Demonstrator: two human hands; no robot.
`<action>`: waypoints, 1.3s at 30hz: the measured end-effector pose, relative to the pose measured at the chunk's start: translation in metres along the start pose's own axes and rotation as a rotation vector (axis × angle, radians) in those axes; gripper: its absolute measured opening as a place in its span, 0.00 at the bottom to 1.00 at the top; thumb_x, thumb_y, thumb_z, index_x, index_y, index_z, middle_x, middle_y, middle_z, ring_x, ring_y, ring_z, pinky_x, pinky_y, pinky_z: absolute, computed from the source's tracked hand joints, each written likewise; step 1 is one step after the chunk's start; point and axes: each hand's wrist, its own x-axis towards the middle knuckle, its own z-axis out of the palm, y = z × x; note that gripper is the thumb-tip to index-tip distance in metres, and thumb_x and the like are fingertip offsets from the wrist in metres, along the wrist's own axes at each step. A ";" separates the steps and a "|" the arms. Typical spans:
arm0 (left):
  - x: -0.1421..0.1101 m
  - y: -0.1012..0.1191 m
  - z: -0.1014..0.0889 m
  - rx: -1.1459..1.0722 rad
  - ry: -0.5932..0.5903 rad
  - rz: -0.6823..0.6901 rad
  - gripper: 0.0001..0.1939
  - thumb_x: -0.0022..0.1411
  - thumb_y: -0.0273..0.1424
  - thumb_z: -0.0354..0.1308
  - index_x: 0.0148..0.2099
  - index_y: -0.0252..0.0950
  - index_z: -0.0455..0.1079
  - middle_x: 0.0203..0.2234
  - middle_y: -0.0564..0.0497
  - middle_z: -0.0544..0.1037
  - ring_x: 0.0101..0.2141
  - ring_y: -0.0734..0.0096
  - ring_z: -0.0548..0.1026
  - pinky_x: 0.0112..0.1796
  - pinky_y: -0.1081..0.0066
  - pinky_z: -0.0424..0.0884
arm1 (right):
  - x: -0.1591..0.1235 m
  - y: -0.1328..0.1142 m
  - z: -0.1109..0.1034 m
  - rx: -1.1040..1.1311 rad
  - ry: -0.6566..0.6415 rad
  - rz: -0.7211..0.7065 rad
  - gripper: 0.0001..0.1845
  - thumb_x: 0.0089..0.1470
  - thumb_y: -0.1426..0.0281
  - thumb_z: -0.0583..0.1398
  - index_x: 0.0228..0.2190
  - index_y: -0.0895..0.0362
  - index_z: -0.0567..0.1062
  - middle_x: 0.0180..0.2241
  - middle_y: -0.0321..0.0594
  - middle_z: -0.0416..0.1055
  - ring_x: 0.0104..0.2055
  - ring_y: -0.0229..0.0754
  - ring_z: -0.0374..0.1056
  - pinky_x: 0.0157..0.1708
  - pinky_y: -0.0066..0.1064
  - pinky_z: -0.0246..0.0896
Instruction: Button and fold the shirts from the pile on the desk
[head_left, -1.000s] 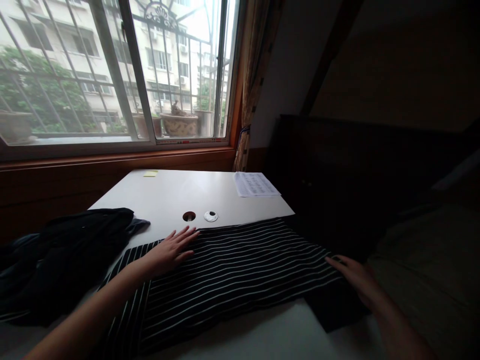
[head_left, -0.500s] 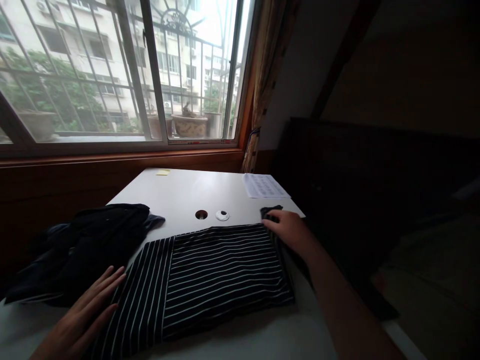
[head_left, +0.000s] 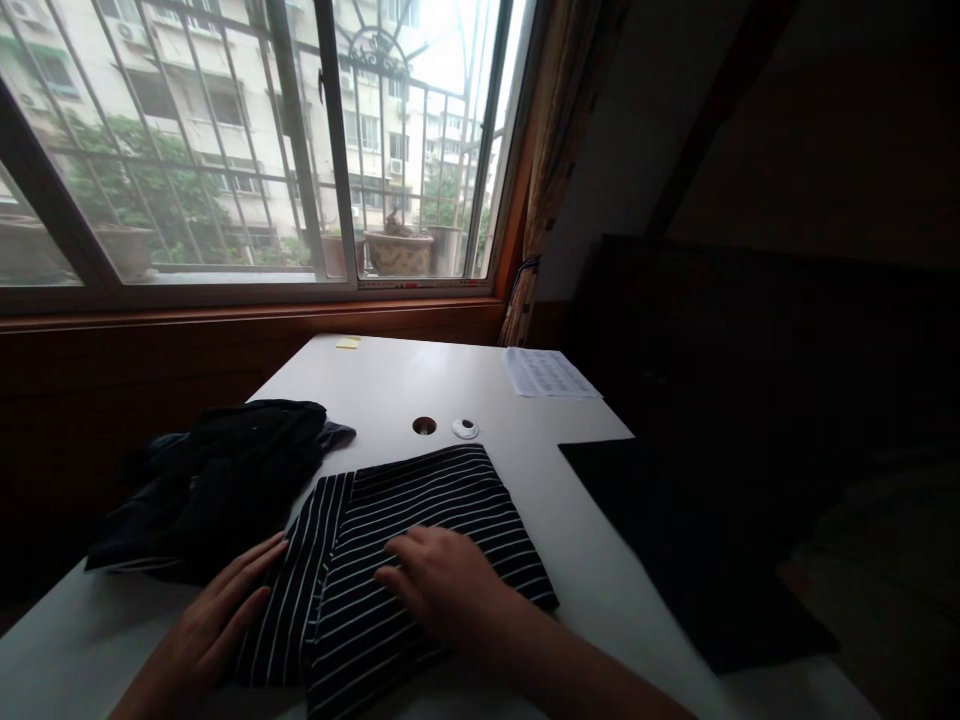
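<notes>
A black garment with white stripes [head_left: 420, 490] lies folded on the white table [head_left: 390, 380] in front of me. Its left strip has stripes running lengthwise, while those on the main part run across. My left hand [head_left: 214, 630] rests on the left edge, fingers stretched out and close together. Over the middle of the garment is my right hand [head_left: 442, 580], fingers loosely bent and thumb apart from them. I see no cloth gathered between its fingers, though their undersides are hidden. Left of the striped garment lies a heap of dark clothing [head_left: 225, 480].
Behind the garment are a round cable hole [head_left: 424, 426] and a white round cover [head_left: 466, 428]. Printed paper [head_left: 551, 373] lies at the far right, a yellow note [head_left: 349, 342] at the far left. A dark flat panel [head_left: 675, 550] borders the table's right side.
My right hand has left the far right corner, where it held dark cloth, and come inward over the garment. The garment's right side is folded in, making it narrower. My left hand stays at the left edge.
</notes>
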 end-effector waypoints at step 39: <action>0.200 0.138 0.096 0.210 -0.284 0.093 0.15 0.65 0.37 0.61 0.52 0.38 0.73 0.44 0.43 0.76 0.45 0.53 0.72 0.47 0.57 0.71 | -0.166 0.090 0.001 0.031 0.171 -0.334 0.25 0.57 0.51 0.64 0.49 0.54 0.74 0.47 0.44 0.76 0.54 0.47 0.69 0.52 0.39 0.69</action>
